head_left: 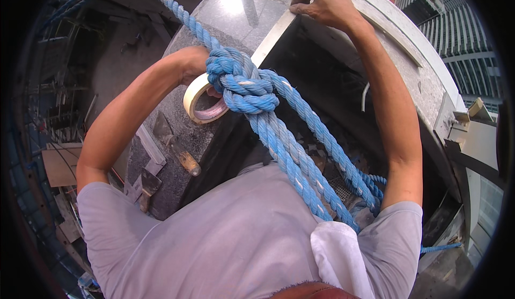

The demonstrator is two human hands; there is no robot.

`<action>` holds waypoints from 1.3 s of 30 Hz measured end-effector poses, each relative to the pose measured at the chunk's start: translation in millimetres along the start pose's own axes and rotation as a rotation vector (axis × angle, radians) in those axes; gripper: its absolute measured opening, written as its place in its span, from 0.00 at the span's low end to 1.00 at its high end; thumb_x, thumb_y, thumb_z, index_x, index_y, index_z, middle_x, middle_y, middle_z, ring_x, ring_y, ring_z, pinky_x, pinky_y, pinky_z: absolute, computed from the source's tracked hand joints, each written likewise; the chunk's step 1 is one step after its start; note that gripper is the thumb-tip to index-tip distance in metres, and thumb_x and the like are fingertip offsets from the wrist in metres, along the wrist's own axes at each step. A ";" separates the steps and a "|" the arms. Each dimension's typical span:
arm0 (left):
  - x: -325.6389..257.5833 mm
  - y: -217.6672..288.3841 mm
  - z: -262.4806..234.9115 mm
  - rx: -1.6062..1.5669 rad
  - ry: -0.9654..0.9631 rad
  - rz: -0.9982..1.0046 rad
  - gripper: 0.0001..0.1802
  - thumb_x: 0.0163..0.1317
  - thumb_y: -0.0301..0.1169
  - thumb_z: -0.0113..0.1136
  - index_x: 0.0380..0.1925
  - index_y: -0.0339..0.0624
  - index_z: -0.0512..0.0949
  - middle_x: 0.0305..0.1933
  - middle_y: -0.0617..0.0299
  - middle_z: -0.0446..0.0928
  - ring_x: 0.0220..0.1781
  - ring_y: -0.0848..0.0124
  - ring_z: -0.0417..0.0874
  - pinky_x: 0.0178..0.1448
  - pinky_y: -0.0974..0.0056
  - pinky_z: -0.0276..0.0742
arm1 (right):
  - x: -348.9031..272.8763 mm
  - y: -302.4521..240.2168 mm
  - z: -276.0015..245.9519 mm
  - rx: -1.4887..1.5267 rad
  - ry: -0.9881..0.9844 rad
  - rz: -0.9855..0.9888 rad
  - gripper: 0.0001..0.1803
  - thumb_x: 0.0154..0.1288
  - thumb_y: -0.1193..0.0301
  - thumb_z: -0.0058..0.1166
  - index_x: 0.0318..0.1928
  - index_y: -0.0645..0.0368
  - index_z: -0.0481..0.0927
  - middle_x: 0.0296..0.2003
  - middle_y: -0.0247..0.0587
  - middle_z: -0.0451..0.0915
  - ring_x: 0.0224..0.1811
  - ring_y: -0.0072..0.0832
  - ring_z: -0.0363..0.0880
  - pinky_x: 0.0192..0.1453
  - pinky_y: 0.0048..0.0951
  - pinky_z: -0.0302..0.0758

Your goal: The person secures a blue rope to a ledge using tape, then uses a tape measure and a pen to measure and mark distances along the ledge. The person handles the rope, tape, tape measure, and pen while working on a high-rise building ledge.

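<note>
My left hand (194, 63) grips a roll of cream masking tape (192, 96), its fingers partly hidden behind the knot of a thick blue rope (244, 87). From there a pale strip of tape (274, 37) runs away from me along the edge of a polished grey stone slab (214, 17). At its far end my right hand (328, 6) has thumb and fingers closed on the strip, arm stretched forward. On the slab near my left elbow lie a pointed trowel (182, 154) with a worn wooden handle and a putty knife (149, 185).
Below the knot, rope strands cross in front of my chest. A dark recess (327, 84) with rubble drops beside the slab's edge. A pale curved ledge (402, 47) bounds the right side, with tall buildings (456, 36) beyond. Boards and scaffolding (59, 165) show at left, lower down.
</note>
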State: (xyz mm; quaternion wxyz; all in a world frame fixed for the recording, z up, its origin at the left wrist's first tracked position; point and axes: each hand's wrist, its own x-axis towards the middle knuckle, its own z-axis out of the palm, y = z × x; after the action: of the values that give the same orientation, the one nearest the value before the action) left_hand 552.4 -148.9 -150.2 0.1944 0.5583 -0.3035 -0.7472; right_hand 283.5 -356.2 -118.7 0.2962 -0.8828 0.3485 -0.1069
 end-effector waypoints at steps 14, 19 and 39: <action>-3.2 -0.3 1.2 -0.006 -0.055 0.031 0.19 0.70 0.31 0.74 0.54 0.28 0.86 0.47 0.46 0.90 0.44 0.61 0.95 0.45 0.58 0.98 | -8.6 -12.9 7.9 -0.118 0.109 -0.034 0.10 0.70 0.67 0.66 0.44 0.60 0.92 0.46 0.54 0.90 0.52 0.50 0.90 0.60 0.50 0.83; 7.4 -9.9 -12.1 -0.033 -0.124 0.043 0.19 0.70 0.30 0.74 0.54 0.27 0.86 0.47 0.45 0.90 0.44 0.60 0.96 0.47 0.56 0.98 | -8.2 1.2 11.8 -0.120 0.118 -0.251 0.09 0.69 0.70 0.63 0.42 0.61 0.90 0.46 0.52 0.89 0.52 0.51 0.89 0.60 0.49 0.84; 24.6 19.8 8.4 0.258 0.052 -0.124 0.25 0.79 0.30 0.66 0.70 0.28 0.76 0.79 0.38 0.73 0.81 0.50 0.74 0.83 0.41 0.77 | 8.8 30.9 13.5 -0.430 -0.002 -0.302 0.15 0.77 0.60 0.64 0.56 0.49 0.94 0.57 0.40 0.91 0.58 0.46 0.90 0.65 0.42 0.82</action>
State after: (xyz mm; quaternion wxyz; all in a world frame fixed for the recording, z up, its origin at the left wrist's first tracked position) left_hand 536.0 -177.0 -152.9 0.0824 0.6154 -0.3569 -0.6980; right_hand 278.3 -374.1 -148.2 0.0830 -0.9676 0.2272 -0.0724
